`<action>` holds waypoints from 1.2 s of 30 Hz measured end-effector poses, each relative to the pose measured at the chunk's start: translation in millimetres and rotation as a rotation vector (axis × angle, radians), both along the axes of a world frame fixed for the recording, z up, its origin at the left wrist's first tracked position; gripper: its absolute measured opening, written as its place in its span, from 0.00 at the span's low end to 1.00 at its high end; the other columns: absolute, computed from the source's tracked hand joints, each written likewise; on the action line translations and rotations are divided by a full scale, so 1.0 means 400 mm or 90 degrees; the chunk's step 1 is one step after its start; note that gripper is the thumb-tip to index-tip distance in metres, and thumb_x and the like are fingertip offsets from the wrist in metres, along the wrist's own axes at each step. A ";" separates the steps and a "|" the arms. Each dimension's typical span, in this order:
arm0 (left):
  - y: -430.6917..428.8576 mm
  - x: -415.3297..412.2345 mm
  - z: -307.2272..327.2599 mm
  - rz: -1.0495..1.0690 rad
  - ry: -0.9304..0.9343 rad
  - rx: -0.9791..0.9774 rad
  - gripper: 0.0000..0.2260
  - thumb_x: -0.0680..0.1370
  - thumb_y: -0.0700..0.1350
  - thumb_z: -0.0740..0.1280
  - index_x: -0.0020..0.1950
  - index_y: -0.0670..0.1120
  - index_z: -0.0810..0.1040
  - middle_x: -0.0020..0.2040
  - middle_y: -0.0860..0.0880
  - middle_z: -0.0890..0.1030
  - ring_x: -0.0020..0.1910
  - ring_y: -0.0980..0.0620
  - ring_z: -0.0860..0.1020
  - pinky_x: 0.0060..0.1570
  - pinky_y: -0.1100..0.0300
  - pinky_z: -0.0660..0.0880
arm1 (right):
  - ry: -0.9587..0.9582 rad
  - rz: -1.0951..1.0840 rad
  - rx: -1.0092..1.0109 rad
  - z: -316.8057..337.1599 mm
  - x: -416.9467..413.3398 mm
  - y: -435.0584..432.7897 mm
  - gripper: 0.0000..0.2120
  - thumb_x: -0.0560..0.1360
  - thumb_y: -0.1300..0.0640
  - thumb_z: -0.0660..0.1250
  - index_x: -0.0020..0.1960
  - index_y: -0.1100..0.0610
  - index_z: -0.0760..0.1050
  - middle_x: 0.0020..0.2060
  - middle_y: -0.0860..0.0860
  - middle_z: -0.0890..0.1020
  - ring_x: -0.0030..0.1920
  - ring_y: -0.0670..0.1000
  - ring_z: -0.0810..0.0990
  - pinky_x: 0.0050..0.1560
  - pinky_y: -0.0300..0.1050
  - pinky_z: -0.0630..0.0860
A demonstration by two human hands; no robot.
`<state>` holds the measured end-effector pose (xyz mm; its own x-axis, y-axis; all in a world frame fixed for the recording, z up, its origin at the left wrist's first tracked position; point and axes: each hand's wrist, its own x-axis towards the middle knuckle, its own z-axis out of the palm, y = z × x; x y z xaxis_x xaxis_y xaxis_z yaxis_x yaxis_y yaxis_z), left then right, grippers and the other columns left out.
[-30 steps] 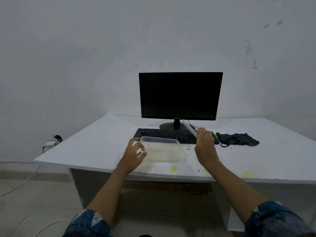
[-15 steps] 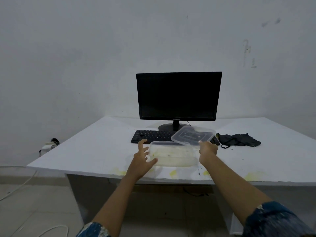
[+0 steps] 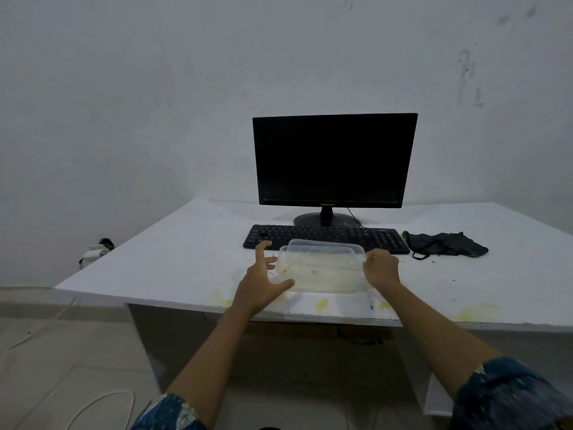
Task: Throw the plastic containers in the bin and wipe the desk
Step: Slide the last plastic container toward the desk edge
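We count one plastic container (image 3: pixel 322 271), clear and smeared inside, resting on the white table (image 3: pixel 186 243) at the centre of the frame, just in front of one black keyboard (image 3: pixel 325 236). One clear lid (image 3: pixel 325 245) lies on top of it. Our left hand (image 3: pixel 263 280) is released, its fingers spread wide just beside the container's left end; we cannot tell whether the thumb touches it. Our right hand (image 3: pixel 381 270) is grasping the container's right end, its fingers curled over the rim where the lid's edge lies. Behind the keyboard stands one dark monitor (image 3: pixel 335 159), and the small writing on its lower bezel reads SAMSUNG. One dark cloth (image 3: pixel 446 248) lies crumpled to the right of the keyboard. Along the table's near edge we make out at least four yellowish stains (image 3: pixel 322 304). Two blue patterned sleeves (image 3: pixel 511 398) show in the lower corners.
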<state>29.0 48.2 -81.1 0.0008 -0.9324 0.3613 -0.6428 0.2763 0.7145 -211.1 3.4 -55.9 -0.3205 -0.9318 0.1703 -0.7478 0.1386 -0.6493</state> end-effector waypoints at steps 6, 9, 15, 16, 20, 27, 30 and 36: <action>0.002 0.001 0.000 0.005 -0.017 0.007 0.41 0.70 0.51 0.74 0.73 0.54 0.50 0.66 0.49 0.74 0.62 0.49 0.74 0.58 0.51 0.73 | 0.032 0.041 -0.039 0.002 0.019 0.013 0.13 0.74 0.72 0.55 0.33 0.62 0.68 0.40 0.58 0.69 0.34 0.55 0.69 0.30 0.39 0.60; 0.009 0.003 0.010 0.003 -0.029 -0.006 0.30 0.76 0.48 0.65 0.73 0.53 0.52 0.67 0.48 0.73 0.62 0.49 0.74 0.58 0.52 0.70 | -0.005 0.039 -0.066 0.021 0.016 0.024 0.07 0.77 0.67 0.56 0.52 0.65 0.72 0.47 0.58 0.71 0.50 0.61 0.75 0.41 0.45 0.68; -0.008 0.023 0.044 0.008 -0.007 0.000 0.30 0.75 0.46 0.67 0.73 0.50 0.55 0.68 0.46 0.73 0.64 0.48 0.73 0.61 0.51 0.71 | 0.068 0.108 0.002 0.050 0.044 0.004 0.27 0.81 0.48 0.55 0.75 0.61 0.57 0.73 0.59 0.62 0.72 0.61 0.61 0.69 0.58 0.61; -0.009 0.025 0.046 -0.020 -0.030 0.029 0.34 0.73 0.46 0.70 0.73 0.52 0.54 0.69 0.46 0.72 0.65 0.47 0.73 0.61 0.52 0.71 | 0.079 0.122 0.027 0.048 0.053 -0.001 0.29 0.81 0.47 0.54 0.76 0.60 0.55 0.74 0.59 0.59 0.73 0.61 0.59 0.70 0.58 0.60; -0.009 0.021 0.042 -0.051 -0.155 0.047 0.45 0.67 0.50 0.76 0.75 0.53 0.51 0.71 0.47 0.71 0.66 0.44 0.72 0.60 0.54 0.69 | 0.065 0.171 0.101 0.026 0.072 -0.017 0.27 0.81 0.51 0.53 0.76 0.61 0.50 0.75 0.61 0.54 0.72 0.63 0.61 0.70 0.58 0.62; -0.022 0.022 0.035 -0.014 -0.172 0.006 0.44 0.68 0.52 0.75 0.75 0.52 0.51 0.68 0.48 0.74 0.63 0.45 0.74 0.59 0.54 0.71 | 0.057 0.198 0.091 0.024 0.071 -0.005 0.28 0.81 0.53 0.54 0.76 0.63 0.49 0.75 0.60 0.56 0.74 0.61 0.59 0.71 0.54 0.62; -0.021 0.015 0.031 -0.011 -0.161 0.004 0.43 0.68 0.51 0.75 0.75 0.52 0.52 0.67 0.48 0.74 0.62 0.46 0.75 0.57 0.55 0.72 | 0.044 0.206 0.083 0.024 0.068 0.005 0.29 0.81 0.53 0.54 0.77 0.62 0.48 0.76 0.60 0.55 0.74 0.61 0.58 0.71 0.53 0.61; -0.020 0.011 0.024 -0.012 -0.120 0.024 0.43 0.68 0.51 0.76 0.74 0.52 0.53 0.67 0.48 0.74 0.65 0.48 0.73 0.59 0.55 0.71 | -0.102 0.206 0.024 0.020 0.054 0.016 0.26 0.81 0.59 0.56 0.76 0.61 0.51 0.75 0.59 0.59 0.73 0.60 0.62 0.67 0.50 0.65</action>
